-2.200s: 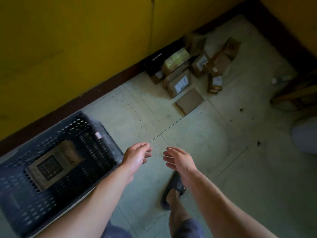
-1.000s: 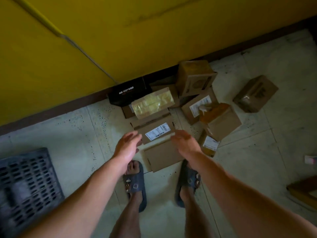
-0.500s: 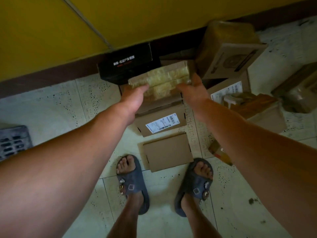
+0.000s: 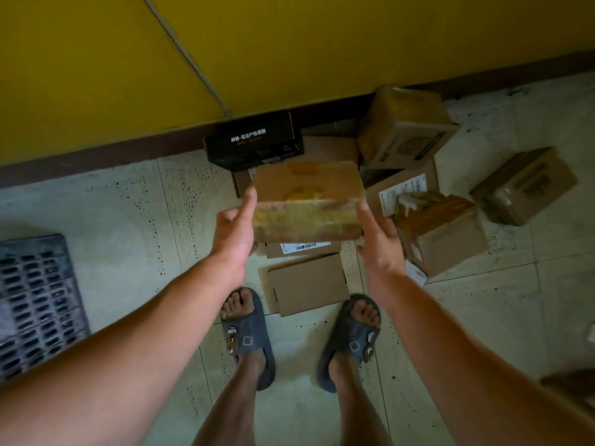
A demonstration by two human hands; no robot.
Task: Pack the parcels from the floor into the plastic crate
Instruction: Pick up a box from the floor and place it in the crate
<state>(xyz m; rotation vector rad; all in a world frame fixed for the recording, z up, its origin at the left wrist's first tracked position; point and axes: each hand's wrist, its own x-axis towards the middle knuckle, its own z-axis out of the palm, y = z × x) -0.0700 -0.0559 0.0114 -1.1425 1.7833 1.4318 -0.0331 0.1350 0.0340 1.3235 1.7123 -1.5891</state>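
I hold a brown taped parcel in the air above the pile, one hand at each end. My left hand presses its left end and my right hand its right end. Below it lie a labelled parcel and a flat cardboard parcel. A black box rests against the wall. Several more cardboard parcels sit to the right, among them a big box, a torn-open one and one apart. The dark plastic crate is at the left edge, partly out of view.
The yellow wall with its dark skirting board closes off the far side. My feet in grey-blue slippers stand just before the pile. Bare tiled floor lies between the pile and the crate. A dark object shows at the lower right edge.
My hands reached the pile, closed on the taped parcel and lifted it up and toward me. The view has pulled back slightly, showing more of the crate.
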